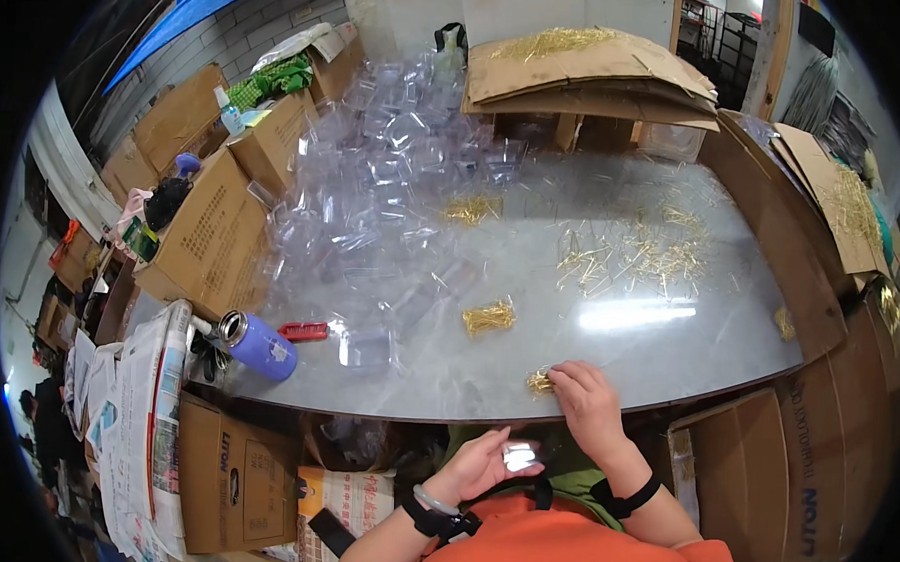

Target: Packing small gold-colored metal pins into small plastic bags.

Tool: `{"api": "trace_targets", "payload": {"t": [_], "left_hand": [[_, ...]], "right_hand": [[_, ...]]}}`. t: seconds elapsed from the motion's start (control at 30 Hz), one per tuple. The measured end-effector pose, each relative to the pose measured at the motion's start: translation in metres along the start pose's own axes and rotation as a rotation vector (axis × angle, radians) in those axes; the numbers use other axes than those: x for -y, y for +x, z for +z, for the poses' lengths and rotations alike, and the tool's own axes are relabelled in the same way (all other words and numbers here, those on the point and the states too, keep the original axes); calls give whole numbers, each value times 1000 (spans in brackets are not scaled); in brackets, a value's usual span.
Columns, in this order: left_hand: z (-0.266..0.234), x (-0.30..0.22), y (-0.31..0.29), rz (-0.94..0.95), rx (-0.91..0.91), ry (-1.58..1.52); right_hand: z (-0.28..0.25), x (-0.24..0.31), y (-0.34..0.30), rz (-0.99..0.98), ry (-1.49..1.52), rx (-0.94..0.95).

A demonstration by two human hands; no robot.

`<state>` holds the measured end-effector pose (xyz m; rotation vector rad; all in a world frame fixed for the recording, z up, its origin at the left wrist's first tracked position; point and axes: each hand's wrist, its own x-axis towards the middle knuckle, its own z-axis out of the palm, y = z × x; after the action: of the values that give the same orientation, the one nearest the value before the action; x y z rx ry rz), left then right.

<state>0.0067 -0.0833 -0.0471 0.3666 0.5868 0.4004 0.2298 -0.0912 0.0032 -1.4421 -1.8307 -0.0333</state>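
Note:
My left hand [475,467] is below the table's front edge, its fingers around a small shiny, clear plastic box [521,457]. At the table's front edge, the fingers of my right hand [587,400] close on a small bunch of thin gold-coloured metal pins [539,382]. Glare hides what, if anything, lies inside the box. Farther back sits a neat gold bundle [488,318], and behind it another small gold heap [471,209]. Loose gold pins [659,251] are strewn over the table's right half.
Many clear plastic boxes [374,189] crowd the table's left and back. At the left front stand a purple bottle [259,346] and a red tool [303,331]. Cardboard [586,73] with gold pins on top is at the back; a cardboard wall [784,233] borders the right.

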Motion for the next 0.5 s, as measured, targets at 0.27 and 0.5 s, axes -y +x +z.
{"api": "trace_targets", "payload": {"t": [0.27, 0.5], "left_hand": [[6, 5, -3, 102, 129, -49], [32, -5, -27, 118, 98, 140]], "right_hand": [[-4, 33, -49, -135, 23, 114], [-13, 42, -48, -99, 209, 93]]}}
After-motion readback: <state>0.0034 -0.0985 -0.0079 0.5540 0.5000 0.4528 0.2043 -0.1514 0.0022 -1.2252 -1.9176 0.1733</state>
